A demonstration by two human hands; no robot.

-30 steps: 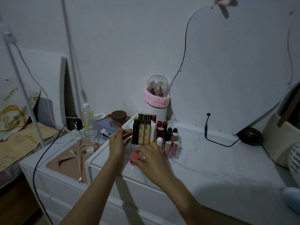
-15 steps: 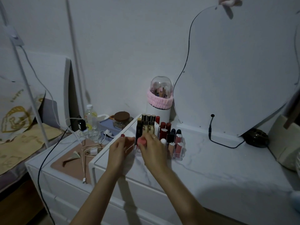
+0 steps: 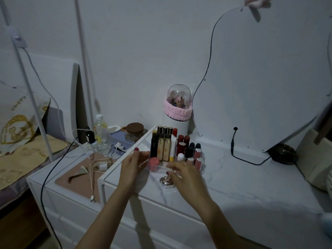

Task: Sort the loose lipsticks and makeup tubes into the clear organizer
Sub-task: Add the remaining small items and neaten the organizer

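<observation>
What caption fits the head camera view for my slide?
Left hand steadies the clear organizer, pink jar in its front-left slot, right hand beside it.

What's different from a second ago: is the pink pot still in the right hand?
No. The right hand carried the pink pot forward, set it in the organizer's front-left slot and let go; it now hovers empty, near the round compact. The left hand stays on the organizer's left side. The standing tubes are unchanged.

Two hands — one organizer (clear), one mirror.
</observation>
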